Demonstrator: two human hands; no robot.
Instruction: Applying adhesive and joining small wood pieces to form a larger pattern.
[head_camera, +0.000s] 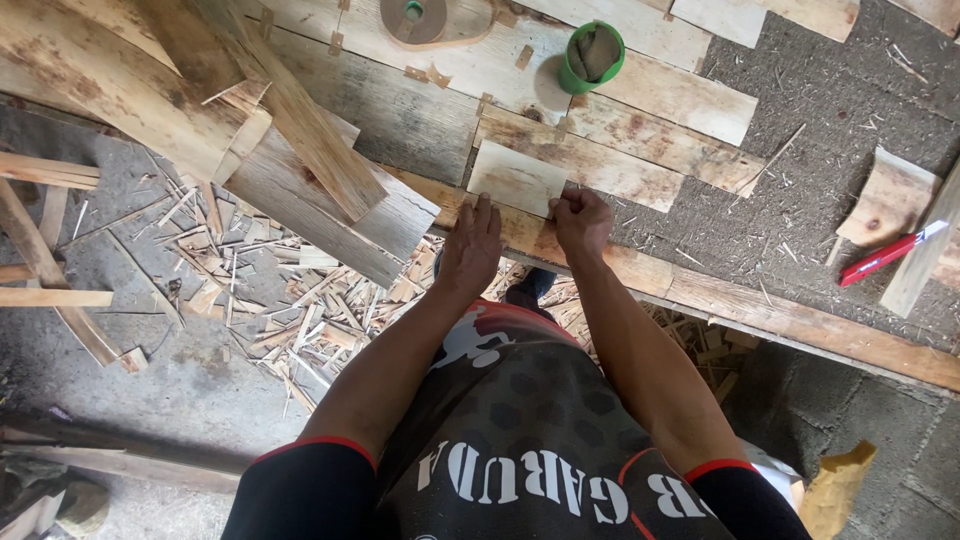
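Observation:
A small pale wooden piece (515, 177) lies flat on a workbench of rough planks (620, 160). My left hand (470, 245) rests flat on the bench's front edge, fingertips touching the piece's near left corner. My right hand (582, 222) is curled into a fist at the piece's near right corner, pinching its edge.
A green cup (590, 55) and a tape roll (413, 20) sit farther back on the bench. A red utility knife (885, 255) lies at the right beside wood offcuts (890, 200). Long boards (300, 150) lean at the left. Wood scraps (280, 290) litter the floor below.

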